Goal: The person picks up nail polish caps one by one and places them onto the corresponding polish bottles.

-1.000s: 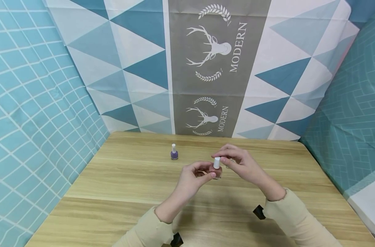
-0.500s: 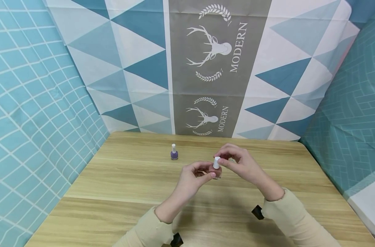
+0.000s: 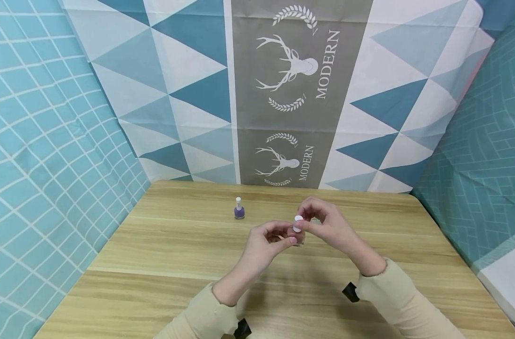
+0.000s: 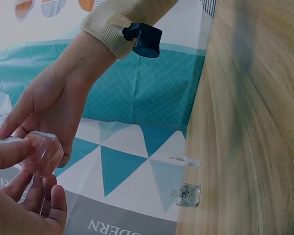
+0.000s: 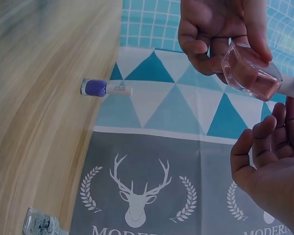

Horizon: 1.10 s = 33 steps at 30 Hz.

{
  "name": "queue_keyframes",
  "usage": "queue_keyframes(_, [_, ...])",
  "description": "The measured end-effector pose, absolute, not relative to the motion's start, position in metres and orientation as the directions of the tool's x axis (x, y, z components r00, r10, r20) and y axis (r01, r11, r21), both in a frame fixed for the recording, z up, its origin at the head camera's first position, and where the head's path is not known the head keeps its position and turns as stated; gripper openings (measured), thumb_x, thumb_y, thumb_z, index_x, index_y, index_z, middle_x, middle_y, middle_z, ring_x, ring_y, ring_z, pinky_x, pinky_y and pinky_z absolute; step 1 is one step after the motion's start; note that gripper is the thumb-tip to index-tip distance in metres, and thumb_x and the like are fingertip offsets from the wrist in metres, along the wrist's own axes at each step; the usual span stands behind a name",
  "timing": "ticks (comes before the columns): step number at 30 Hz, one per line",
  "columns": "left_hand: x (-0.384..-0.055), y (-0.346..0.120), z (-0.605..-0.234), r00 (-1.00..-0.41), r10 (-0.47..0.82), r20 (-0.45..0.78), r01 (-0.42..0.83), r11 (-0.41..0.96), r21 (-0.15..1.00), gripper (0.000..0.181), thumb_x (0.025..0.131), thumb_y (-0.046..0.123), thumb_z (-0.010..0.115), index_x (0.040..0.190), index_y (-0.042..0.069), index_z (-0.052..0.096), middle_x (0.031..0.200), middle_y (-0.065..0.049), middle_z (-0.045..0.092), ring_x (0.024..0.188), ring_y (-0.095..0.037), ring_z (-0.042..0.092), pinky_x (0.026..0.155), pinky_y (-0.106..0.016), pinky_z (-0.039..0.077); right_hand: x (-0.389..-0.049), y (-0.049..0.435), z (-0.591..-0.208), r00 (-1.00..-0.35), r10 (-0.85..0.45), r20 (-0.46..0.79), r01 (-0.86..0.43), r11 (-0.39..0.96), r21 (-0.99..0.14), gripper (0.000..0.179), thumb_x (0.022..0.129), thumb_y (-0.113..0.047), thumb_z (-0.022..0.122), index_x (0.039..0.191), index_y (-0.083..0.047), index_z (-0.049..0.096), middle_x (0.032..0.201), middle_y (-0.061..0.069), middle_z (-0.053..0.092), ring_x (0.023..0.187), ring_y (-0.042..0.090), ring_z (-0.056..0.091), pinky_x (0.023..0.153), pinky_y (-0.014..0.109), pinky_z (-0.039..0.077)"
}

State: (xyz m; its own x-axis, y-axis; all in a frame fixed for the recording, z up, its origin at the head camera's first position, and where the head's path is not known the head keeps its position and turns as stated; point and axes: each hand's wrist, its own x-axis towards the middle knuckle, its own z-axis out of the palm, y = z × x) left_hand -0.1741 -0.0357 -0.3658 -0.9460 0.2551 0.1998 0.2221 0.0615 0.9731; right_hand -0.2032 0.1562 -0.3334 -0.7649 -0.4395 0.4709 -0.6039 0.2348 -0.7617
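Observation:
My left hand (image 3: 263, 245) grips a clear nail polish bottle (image 5: 250, 73) with pinkish polish inside, raised above the table. Thumb and fingers of my right hand (image 3: 329, 226) pinch its white cap (image 3: 298, 224), which sits at the bottle's neck. In the left wrist view the cap is mostly covered by fingers. A purple nail polish bottle (image 3: 239, 213) stands upright on the table, left of both hands. Behind the right hand is a clear glass bottle (image 4: 188, 195) with dark specks, mostly hidden in the head view. Beside it is a white cap with a brush (image 4: 191, 161).
The wooden table (image 3: 176, 249) ends at a patterned cloth backdrop (image 3: 282, 94) with deer prints. Blue tiled cloth (image 3: 49, 141) hangs on the left and teal cloth (image 3: 482, 141) on the right. A black wrist mount (image 3: 350, 292) sits at the right sleeve.
My right fingers have shifted around the white cap, with the fingers curling back and the thumb staying on it. The right wrist has moved slightly left. My left hand has stayed still.

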Motion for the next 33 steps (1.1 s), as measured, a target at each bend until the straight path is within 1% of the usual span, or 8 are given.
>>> queue_keyframes(3, [-0.1744, -0.0359, -0.3653, -0.947, 0.254, 0.197, 0.219, 0.064, 0.974, 0.027, 0.081, 0.019, 0.075, 0.106, 0.012, 0.07, 0.096, -0.005, 0.068, 0.086, -0.014, 0.059, 0.073, -0.021, 0.049, -0.2038, 0.156, -0.3349, -0.776, -0.438, 0.453, -0.586, 0.236, -0.775, 0.012, 0.084, -0.005, 0.069, 0.09, -0.009, 0.06, 0.087, 0.002, 0.056, 0.077, 0.015, 0.053, 0.068, 0.026, 0.047])
queue_keyframes(5, [-0.1746, -0.036, -0.3654, -0.947, 0.253, 0.199, 0.222, 0.066, 0.973, 0.027, 0.081, 0.019, 0.075, 0.106, 0.012, 0.07, 0.095, -0.005, 0.068, 0.085, -0.014, 0.059, 0.073, -0.021, 0.049, -0.2041, 0.1567, -0.3362, -0.777, -0.446, 0.443, -0.58, 0.237, -0.779, 0.011, 0.086, -0.006, 0.067, 0.095, -0.008, 0.061, 0.091, 0.002, 0.058, 0.079, 0.014, 0.054, 0.071, 0.026, 0.047])
queue_keyframes(10, [-0.175, -0.0366, -0.3664, -0.943, 0.257, 0.212, 0.236, 0.066, 0.97, 0.027, 0.08, 0.019, 0.076, 0.106, 0.01, 0.07, 0.095, -0.006, 0.068, 0.084, -0.013, 0.059, 0.073, -0.023, 0.049, -0.2031, 0.1605, -0.3382, -0.725, -0.511, 0.462, -0.627, 0.213, -0.749, 0.023, 0.092, -0.004, 0.057, 0.115, -0.006, 0.063, 0.107, 0.004, 0.061, 0.091, 0.013, 0.057, 0.077, 0.026, 0.049])
queue_keyframes(13, [-0.1761, -0.0369, -0.3679, -0.943, 0.261, 0.208, 0.236, 0.078, 0.969, 0.027, 0.081, 0.02, 0.075, 0.106, 0.01, 0.07, 0.096, -0.006, 0.068, 0.084, -0.014, 0.059, 0.073, -0.023, 0.05, -0.202, 0.1624, -0.3374, -0.692, -0.549, 0.469, -0.65, 0.191, -0.735, 0.027, 0.094, -0.002, 0.054, 0.119, -0.003, 0.062, 0.112, 0.005, 0.06, 0.097, 0.014, 0.056, 0.078, 0.028, 0.049])
queue_keyframes(18, [-0.177, -0.0372, -0.3684, -0.944, 0.267, 0.193, 0.225, 0.092, 0.97, 0.027, 0.081, 0.021, 0.075, 0.106, 0.012, 0.07, 0.098, -0.004, 0.068, 0.085, -0.014, 0.06, 0.075, -0.025, 0.05, -0.2021, 0.1632, -0.337, -0.663, -0.594, 0.455, -0.66, 0.178, -0.73, 0.028, 0.093, -0.001, 0.054, 0.12, -0.001, 0.063, 0.116, 0.005, 0.058, 0.105, 0.015, 0.053, 0.082, 0.029, 0.048])
queue_keyframes(21, [-0.1766, -0.0374, -0.3678, -0.944, 0.27, 0.189, 0.222, 0.095, 0.97, 0.027, 0.081, 0.021, 0.075, 0.106, 0.011, 0.07, 0.099, -0.004, 0.068, 0.086, -0.014, 0.059, 0.075, -0.025, 0.05, -0.2016, 0.1632, -0.3377, -0.664, -0.599, 0.448, -0.656, 0.178, -0.734, 0.027, 0.093, -0.001, 0.054, 0.118, -0.002, 0.064, 0.116, 0.005, 0.057, 0.107, 0.015, 0.051, 0.084, 0.028, 0.048])
queue_keyframes(26, [-0.1763, -0.0374, -0.3683, -0.945, 0.269, 0.187, 0.22, 0.096, 0.971, 0.028, 0.081, 0.021, 0.075, 0.107, 0.012, 0.07, 0.1, -0.004, 0.068, 0.087, -0.014, 0.059, 0.075, -0.024, 0.049, -0.2006, 0.1632, -0.3393, -0.691, -0.572, 0.443, -0.628, 0.17, -0.759, 0.022, 0.093, -0.001, 0.055, 0.111, -0.007, 0.066, 0.113, 0.006, 0.056, 0.103, 0.015, 0.052, 0.084, 0.028, 0.049])
queue_keyframes(33, [-0.1738, -0.0372, -0.3655, -0.945, 0.27, 0.184, 0.214, 0.088, 0.973, 0.027, 0.081, 0.013, 0.074, 0.108, 0.01, 0.069, 0.099, -0.006, 0.069, 0.086, -0.014, 0.059, 0.072, -0.022, 0.049, -0.2025, 0.1623, -0.3401, -0.686, -0.564, 0.46, -0.638, 0.162, -0.753, 0.018, 0.089, 0.0, 0.06, 0.103, -0.011, 0.066, 0.105, 0.005, 0.058, 0.096, 0.016, 0.054, 0.075, 0.03, 0.048])
